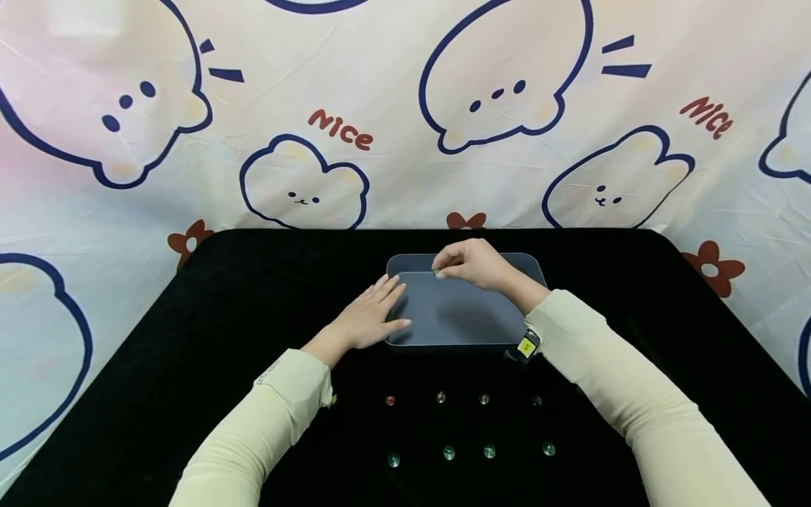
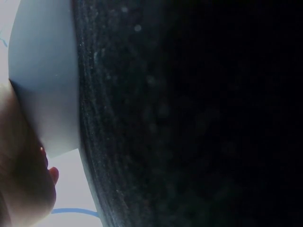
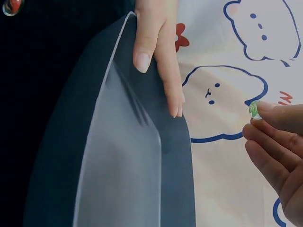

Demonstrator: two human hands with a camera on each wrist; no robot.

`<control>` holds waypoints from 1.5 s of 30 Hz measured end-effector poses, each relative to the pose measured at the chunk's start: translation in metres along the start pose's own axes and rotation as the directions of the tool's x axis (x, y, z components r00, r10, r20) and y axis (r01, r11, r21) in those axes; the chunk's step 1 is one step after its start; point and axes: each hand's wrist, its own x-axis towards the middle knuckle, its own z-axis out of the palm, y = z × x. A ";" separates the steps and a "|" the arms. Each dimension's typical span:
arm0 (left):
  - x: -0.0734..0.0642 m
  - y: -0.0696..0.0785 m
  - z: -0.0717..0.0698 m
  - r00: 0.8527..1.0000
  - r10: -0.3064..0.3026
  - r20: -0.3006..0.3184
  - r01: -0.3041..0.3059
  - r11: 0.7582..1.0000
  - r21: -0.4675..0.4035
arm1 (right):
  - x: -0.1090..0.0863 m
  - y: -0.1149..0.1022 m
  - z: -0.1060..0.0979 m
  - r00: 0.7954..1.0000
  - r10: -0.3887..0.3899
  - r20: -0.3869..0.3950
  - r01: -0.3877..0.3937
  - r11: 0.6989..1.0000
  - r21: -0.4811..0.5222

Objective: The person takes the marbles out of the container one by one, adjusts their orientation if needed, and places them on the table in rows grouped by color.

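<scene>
A clear marble with a green swirl (image 3: pixel 254 110) is pinched between the thumb and fingers of my right hand (image 1: pixel 476 265), which hovers over the grey tray (image 1: pixel 443 310). In the right wrist view the same marble shows at the fingertips. My left hand (image 1: pixel 369 315) rests on the tray's left rim with its fingers straight, and the tray's inside shows no marble. Nearer to me lie two rows of marbles on the black cloth: reddish ones such as this red marble (image 1: pixel 390 400), and greenish ones such as this green marble (image 1: pixel 449 453).
Black cloth (image 1: pixel 285 282) covers the table. Behind it hangs a pale curtain (image 1: pixel 393 176) with cartoon bears and red flowers. A yellow-green marble (image 1: pixel 334 399) is partly hidden by the left sleeve. A dark wrist device (image 1: pixel 527 346) sits at the right cuff.
</scene>
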 end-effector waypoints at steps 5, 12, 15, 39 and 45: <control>-0.002 0.000 -0.001 1.000 0.000 -0.005 0.000 1.000 -0.008 | -0.007 -0.003 -0.001 1.000 0.002 -0.016 -0.002 0.999 0.047; -0.001 -0.001 0.000 1.000 0.004 -0.004 -0.004 1.000 -0.004 | -0.019 -0.003 -0.001 1.000 0.000 -0.002 0.000 0.997 0.074; -0.002 -0.001 0.001 1.000 0.009 -0.010 -0.009 1.000 -0.001 | -0.025 -0.004 -0.002 1.000 0.004 0.002 -0.004 0.996 0.092; -0.001 0.000 0.001 0.999 0.036 -0.024 -0.036 0.999 0.022 | -0.069 -0.001 -0.007 1.000 0.008 -0.004 -0.007 0.992 0.126; 0.000 0.000 0.001 0.999 0.034 -0.023 -0.033 0.999 0.024 | -0.081 0.003 -0.007 1.000 0.028 0.008 -0.029 0.990 0.140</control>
